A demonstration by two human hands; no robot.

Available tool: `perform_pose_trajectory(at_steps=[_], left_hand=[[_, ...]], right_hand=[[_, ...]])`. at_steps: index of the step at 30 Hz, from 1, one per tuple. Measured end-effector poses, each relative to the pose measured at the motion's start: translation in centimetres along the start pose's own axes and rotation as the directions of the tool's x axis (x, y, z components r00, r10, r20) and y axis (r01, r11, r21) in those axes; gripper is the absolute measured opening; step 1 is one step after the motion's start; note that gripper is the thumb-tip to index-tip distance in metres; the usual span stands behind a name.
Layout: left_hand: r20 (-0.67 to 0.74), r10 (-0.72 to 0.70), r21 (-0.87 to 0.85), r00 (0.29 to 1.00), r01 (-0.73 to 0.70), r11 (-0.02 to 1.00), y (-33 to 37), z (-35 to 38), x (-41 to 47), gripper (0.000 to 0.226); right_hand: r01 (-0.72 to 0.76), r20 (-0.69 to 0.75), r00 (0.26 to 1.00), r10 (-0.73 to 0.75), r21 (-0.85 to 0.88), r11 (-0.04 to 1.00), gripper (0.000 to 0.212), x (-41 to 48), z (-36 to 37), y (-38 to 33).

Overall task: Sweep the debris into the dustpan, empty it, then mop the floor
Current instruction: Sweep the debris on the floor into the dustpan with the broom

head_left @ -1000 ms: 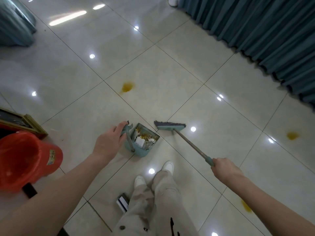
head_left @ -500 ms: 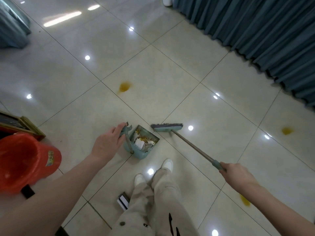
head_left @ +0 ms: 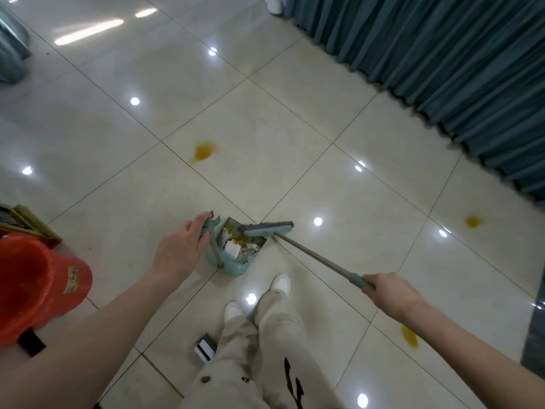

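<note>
- Glossy cream tiles of the floor (head_left: 295,128) are filling most of the frame, carrying yellow stains (head_left: 204,151) at centre, at right and at lower right.
- Teal curtain (head_left: 436,60) is hanging across the upper right.
- An orange bucket (head_left: 35,284) is lying tilted at the left edge.
- The left hand (head_left: 180,249) is wrapping its grip around the top of the dustpan handle (head_left: 213,240), just left of centre.
- The right hand (head_left: 389,292) is keeping its grip clenched on the broom (head_left: 312,255) handle's end, lower right.
- The teal dustpan (head_left: 236,247) is sitting on the floor at centre, holding debris (head_left: 236,243) of white and gold scraps.
- The broom head (head_left: 267,228) is resting at the dustpan's mouth.
</note>
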State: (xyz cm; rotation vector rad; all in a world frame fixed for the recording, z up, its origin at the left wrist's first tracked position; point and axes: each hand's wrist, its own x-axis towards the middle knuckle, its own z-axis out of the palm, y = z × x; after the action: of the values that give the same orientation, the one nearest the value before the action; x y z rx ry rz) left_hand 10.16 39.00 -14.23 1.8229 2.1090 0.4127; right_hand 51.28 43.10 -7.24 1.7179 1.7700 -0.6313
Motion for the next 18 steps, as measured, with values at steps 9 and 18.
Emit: perform_pose_trajectory(at_steps=[9,18], left_hand=[[-0.085,-0.128,-0.014,0.988,0.127,0.992,-2.4,-3.4,-2.8,0.035],[-0.175,-0.248,-0.042,0.953,0.244,0.969,-3.9,-6.0,-5.1,0.039]], right_hand=[[-0.093,0.104,0.993,0.051,0.449,0.889,0.055,-0.9,-6.2,-5.9],[0.046,0.071,0.994,-0.084,0.426,0.903,0.046,2.0,-11.4,-10.3]])
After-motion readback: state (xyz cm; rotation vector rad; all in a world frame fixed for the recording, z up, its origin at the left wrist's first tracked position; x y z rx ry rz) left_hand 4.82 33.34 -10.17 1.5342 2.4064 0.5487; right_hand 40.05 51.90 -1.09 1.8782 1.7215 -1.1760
